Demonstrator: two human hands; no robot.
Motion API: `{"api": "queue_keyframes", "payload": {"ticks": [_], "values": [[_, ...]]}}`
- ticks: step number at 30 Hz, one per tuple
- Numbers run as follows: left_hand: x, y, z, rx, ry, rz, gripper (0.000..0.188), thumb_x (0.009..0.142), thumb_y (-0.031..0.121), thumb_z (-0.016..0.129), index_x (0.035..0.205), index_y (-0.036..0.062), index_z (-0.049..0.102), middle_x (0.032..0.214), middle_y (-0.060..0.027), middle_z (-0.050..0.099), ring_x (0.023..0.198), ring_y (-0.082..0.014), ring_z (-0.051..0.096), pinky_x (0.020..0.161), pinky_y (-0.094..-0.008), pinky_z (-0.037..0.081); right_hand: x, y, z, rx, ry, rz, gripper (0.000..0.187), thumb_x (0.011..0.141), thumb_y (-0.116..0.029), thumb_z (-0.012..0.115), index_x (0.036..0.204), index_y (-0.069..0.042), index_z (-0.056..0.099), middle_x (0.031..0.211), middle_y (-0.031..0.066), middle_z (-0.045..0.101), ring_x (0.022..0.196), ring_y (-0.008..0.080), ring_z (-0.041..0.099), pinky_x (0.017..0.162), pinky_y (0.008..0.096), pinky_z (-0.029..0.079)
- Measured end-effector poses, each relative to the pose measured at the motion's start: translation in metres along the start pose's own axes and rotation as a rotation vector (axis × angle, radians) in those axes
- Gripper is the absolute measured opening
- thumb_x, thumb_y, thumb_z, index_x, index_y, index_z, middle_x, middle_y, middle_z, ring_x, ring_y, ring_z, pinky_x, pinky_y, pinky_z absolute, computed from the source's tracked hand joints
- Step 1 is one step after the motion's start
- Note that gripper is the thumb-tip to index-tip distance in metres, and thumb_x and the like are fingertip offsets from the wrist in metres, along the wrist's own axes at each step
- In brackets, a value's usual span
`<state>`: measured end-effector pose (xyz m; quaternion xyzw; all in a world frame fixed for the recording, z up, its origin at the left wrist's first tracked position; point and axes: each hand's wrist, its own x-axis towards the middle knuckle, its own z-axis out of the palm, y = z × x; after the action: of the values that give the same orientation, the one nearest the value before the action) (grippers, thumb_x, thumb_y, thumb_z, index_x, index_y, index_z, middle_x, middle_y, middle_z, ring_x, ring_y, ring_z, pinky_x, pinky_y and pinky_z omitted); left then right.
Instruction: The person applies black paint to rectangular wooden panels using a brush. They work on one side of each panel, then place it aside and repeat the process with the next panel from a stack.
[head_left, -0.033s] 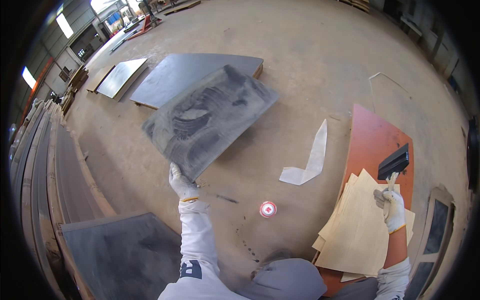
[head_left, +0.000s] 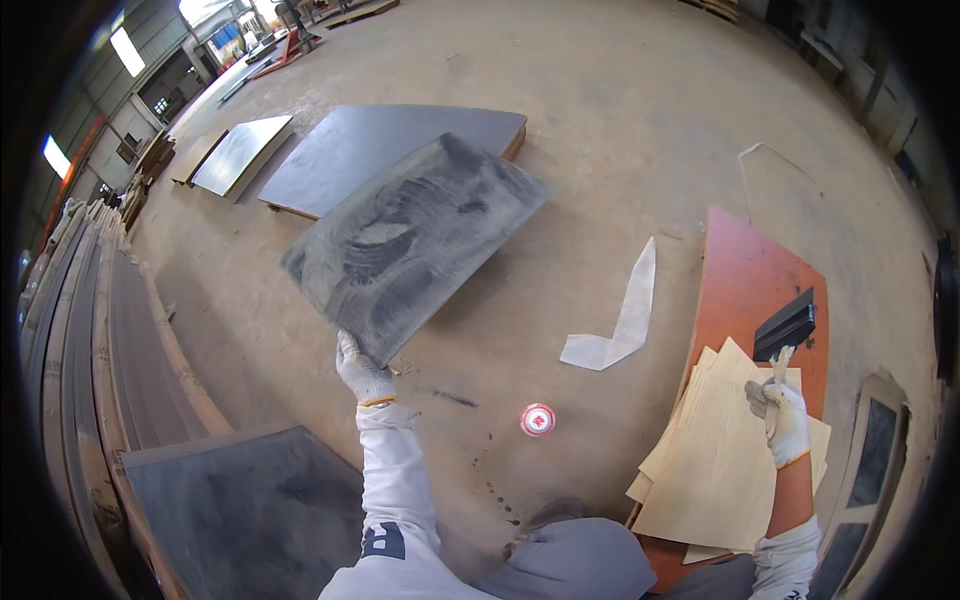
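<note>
My left hand [head_left: 364, 372], in a white knit glove, is closed on the near corner of a large dark board [head_left: 400, 240] smeared with grey dust. The board is tilted, with its far end beside a bigger flat panel [head_left: 395, 140]. My right hand [head_left: 786, 415], also gloved, grips the pale handle of a tool with a wide black head [head_left: 785, 325], like a scraper or brush; its exact kind is unclear. This hand is above several thin wood veneer sheets [head_left: 700, 460] piled on a reddish-brown board [head_left: 745, 265].
A round red-and-white container [head_left: 537, 420] and a bent pale strip [head_left: 615, 335] are on the concrete floor. Another dark board [head_left: 245, 490] lies at lower left, beside stacked long panels [head_left: 130, 340]. A shiny panel [head_left: 243, 155] sits at far left, a framed piece [head_left: 868, 460] at right.
The dark board and my left hand have shifted very slightly left. The black-headed tool in my right hand has barely moved.
</note>
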<state>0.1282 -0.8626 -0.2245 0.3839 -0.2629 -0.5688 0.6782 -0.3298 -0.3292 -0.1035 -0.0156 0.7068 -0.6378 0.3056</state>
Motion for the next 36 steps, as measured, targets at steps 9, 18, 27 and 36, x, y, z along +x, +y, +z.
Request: {"api": "queue_keyframes", "payload": {"ticks": [9, 18, 27, 36], "values": [[-0.001, -0.061, -0.052, -0.128, 0.159, -0.164, 0.053, 0.11, 0.038, 0.06, 0.143, -0.0031, 0.061, 0.139, -0.0161, 0.068, 0.122, -0.0312, 0.068, 0.103, -0.0459, 0.056, -0.017, 0.015, 0.028, -0.061, 0.036, 0.043, 0.012, 0.092, -0.012, 0.064, 0.104, -0.007, 0.064, 0.108, 0.0172, 0.078, 0.108, 0.0283, 0.076, 0.096, 0.0385, 0.053], [-0.048, -0.204, 0.098, -0.307, 0.093, -0.593, 0.064, 0.107, 0.058, 0.059, 0.147, 0.0077, 0.059, 0.14, -0.0061, 0.068, 0.127, -0.0278, 0.062, 0.104, -0.0477, 0.051, -0.025, 0.026, 0.036, -0.045, 0.081, 0.062, 0.015, 0.092, -0.013, 0.063, 0.105, -0.007, 0.064, 0.105, 0.0178, 0.077, 0.106, 0.0327, 0.077, 0.094, 0.0411, 0.054], [-0.026, -0.148, 0.121, 1.51, -0.226, 0.603, 0.059, 0.094, 0.02, 0.077, 0.145, -0.0003, 0.055, 0.133, -0.0205, 0.065, 0.123, -0.0378, 0.064, 0.105, -0.0472, 0.052, -0.032, 0.021, 0.001, -0.114, 0.107, 0.041, 0.014, 0.092, -0.013, 0.063, 0.105, -0.007, 0.064, 0.104, 0.0146, 0.076, 0.108, 0.0312, 0.077, 0.091, 0.0377, 0.055], [0.122, -0.169, 0.096, 0.355, -0.294, -0.883, 0.041, 0.112, 0.037, 0.052, 0.119, -0.0015, 0.065, 0.101, -0.0181, 0.075, 0.076, -0.0299, 0.072, 0.057, -0.0368, 0.056, -0.035, 0.017, 0.015, -0.086, 0.098, 0.064, 0.017, 0.092, -0.011, 0.062, 0.107, -0.006, 0.063, 0.109, 0.0188, 0.077, 0.11, 0.0329, 0.077, 0.094, 0.0374, 0.055]]}}
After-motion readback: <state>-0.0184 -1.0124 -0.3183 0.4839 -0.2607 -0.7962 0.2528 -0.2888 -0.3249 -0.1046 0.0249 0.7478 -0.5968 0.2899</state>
